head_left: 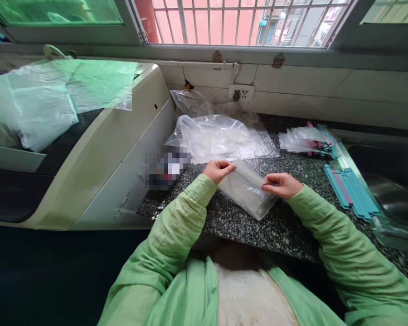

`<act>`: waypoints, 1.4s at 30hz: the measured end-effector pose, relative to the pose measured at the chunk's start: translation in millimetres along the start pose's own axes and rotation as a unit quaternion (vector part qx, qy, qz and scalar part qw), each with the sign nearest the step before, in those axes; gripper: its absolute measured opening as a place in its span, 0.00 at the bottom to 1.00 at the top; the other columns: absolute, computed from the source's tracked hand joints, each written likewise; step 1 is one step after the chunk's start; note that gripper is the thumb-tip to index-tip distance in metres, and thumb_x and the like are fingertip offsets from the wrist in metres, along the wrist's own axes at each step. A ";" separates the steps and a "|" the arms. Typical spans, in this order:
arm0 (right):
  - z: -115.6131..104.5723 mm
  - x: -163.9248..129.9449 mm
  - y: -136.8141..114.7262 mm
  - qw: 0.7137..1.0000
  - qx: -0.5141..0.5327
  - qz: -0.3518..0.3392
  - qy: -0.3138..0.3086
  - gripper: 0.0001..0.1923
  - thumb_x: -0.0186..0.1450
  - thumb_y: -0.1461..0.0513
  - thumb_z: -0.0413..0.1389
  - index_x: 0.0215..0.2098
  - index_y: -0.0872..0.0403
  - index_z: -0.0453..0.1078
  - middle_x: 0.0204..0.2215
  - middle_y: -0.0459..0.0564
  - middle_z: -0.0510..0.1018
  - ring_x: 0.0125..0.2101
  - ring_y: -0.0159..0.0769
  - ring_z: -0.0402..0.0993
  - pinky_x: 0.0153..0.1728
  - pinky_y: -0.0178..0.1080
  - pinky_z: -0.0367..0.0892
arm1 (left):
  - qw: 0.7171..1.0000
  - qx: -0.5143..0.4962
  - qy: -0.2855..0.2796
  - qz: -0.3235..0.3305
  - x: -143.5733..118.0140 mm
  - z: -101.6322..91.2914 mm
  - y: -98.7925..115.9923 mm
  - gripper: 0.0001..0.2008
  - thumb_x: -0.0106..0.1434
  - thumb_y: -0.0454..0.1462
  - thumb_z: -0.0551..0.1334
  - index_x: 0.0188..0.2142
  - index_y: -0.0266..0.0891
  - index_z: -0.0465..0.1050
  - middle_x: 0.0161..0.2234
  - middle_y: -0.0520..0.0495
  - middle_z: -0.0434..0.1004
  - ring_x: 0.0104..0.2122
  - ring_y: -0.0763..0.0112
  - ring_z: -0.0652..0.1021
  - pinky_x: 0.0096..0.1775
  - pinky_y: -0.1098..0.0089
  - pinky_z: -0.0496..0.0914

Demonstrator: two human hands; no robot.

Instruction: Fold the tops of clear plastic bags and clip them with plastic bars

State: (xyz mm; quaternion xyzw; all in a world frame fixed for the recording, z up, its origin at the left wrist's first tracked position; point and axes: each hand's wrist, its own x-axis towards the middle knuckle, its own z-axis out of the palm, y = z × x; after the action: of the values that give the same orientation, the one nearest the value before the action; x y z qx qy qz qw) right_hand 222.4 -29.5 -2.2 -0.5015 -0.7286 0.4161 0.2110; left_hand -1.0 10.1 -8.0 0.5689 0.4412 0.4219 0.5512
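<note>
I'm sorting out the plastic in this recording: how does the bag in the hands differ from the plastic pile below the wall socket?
The held plastic bag is smaller; the plastic pile spreads wider. The held plastic bag is pinched near its upper edge by the left hand and right hand, while the plastic pile lies on the speckled counter. Both are see-through plastic.

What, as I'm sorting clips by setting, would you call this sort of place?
Probably a kitchen or utility area: what looks like a metal sink beside a speckled stone countertop, against a tiled wall.
</note>
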 end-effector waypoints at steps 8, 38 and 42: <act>-0.8 -1.4 1.6 0.997 -0.051 0.000 -0.051 0.16 0.50 0.51 0.52 0.17 0.55 0.61 0.14 0.41 0.58 0.18 0.25 0.54 0.21 0.32 0.53 | 1.000 0.013 -0.013 0.004 -0.5 2.5 -1.5 0.15 0.39 0.45 0.66 0.16 0.33 0.70 0.14 0.53 0.66 0.18 0.80 0.64 0.23 0.76 0.59; 12.9 1.1 2.4 0.996 -0.036 -0.017 -0.084 0.15 0.52 0.52 0.50 0.18 0.55 0.57 0.15 0.40 0.54 0.19 0.25 0.50 0.21 0.33 0.50 | 0.995 0.045 -0.085 -0.014 -4.9 12.6 -7.3 0.19 0.39 0.48 0.65 0.16 0.32 0.65 0.14 0.57 0.57 0.17 0.83 0.58 0.20 0.76 0.52; 11.8 0.7 0.3 0.994 -0.037 -0.013 -0.098 0.15 0.52 0.53 0.50 0.16 0.54 0.56 0.15 0.40 0.53 0.19 0.25 0.50 0.21 0.33 0.49 | 0.995 0.049 -0.091 -0.010 -5.4 12.9 -7.1 0.19 0.40 0.47 0.64 0.16 0.32 0.65 0.14 0.57 0.57 0.17 0.83 0.58 0.21 0.76 0.53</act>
State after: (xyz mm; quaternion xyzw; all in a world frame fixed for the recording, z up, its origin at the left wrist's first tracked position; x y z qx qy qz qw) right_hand 213.8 -33.5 -9.2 -0.4565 -0.7669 0.4333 0.1255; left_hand 9.8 1.6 -15.5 0.6269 0.4150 0.3404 0.5647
